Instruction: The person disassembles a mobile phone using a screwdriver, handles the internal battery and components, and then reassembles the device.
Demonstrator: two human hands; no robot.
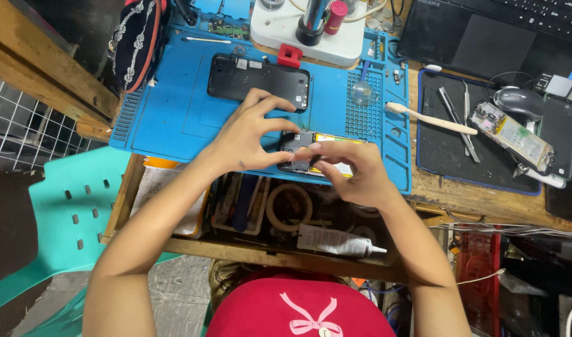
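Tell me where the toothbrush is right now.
In the head view, the toothbrush lies right of centre, bridging the blue mat and the black mat, beside the tweezers.

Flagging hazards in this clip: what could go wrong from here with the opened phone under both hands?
1. Both hands, left hand and right hand, work on the opened phone at the blue mat's near edge; a slip might drop it into the open drawer below.
2. Fingertips press close to exposed internals, which could be damaged.
3. The toothbrush lies beside the right hand and might get knocked.
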